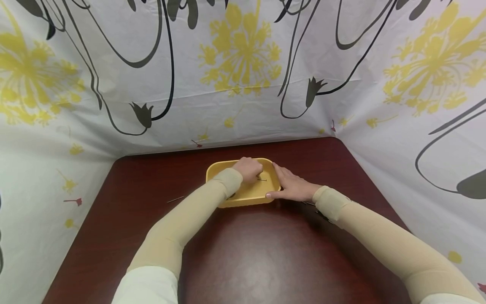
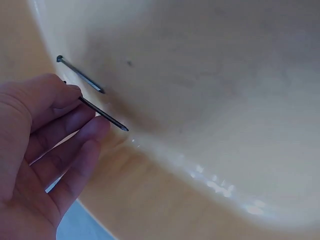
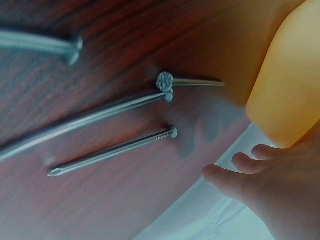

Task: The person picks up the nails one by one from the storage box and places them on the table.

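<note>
A yellow plastic tray stands toward the far side of the table. My left hand reaches down inside it, and in the left wrist view its thumb and fingers pinch a dark metal nail, point outward. A second nail lies in the tray close beside that one. At the tray's right end my right hand spans the rim with thumb and fingers stretched out, touching it. The right wrist view shows several nails on the table near that hand.
On the dark red wooden table, a thin nail lies left of the tray. White patterned cloth hangs around the table's back and sides. Under the right wrist lie dark pieces, partly hidden by the forearm.
</note>
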Demonstrator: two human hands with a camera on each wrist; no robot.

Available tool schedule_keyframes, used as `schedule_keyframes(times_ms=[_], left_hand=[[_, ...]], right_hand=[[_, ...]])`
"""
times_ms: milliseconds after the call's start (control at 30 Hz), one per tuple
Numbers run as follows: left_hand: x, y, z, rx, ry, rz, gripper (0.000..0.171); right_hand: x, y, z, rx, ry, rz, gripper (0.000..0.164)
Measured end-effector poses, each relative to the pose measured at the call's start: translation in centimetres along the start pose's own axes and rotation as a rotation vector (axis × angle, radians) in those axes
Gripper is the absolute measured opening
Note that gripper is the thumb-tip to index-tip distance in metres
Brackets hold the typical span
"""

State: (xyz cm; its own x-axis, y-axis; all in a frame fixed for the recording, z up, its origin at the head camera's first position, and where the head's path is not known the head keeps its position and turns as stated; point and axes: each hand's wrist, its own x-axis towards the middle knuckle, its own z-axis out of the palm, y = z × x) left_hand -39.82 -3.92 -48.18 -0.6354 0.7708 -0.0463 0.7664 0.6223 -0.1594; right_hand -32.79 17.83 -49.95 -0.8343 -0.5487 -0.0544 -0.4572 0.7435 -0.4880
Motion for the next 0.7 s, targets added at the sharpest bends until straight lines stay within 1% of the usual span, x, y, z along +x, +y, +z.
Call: schedule_keyframes(times_ms=[100,367,533,700], left_hand=[[-0.1,0.0,-0.3,-0.016,-0.003,-0.001,0.025],[-0.7,-0.5,-1.3,-0.004,-0.018,0.005,0.030],[-1.4,-0.9,-2.4,-0.052,-0.018,0.000,0.028],[-2.2,-1.2,-3.1,-0.104,-0.029,0.020,0.023]], right_hand=[[0.0,0.0,0.0,0.006,-0.005,0.009,0.122],[-0.1,-0.1,-0.1,0.017,-0.007,-0.004,0.122],[-0.1,-0.1,-0.2,0.022,-0.007,-0.016,0.120],[-0.1,0.0,-0.1,0.021,-0.006,-0.009,0.121]])
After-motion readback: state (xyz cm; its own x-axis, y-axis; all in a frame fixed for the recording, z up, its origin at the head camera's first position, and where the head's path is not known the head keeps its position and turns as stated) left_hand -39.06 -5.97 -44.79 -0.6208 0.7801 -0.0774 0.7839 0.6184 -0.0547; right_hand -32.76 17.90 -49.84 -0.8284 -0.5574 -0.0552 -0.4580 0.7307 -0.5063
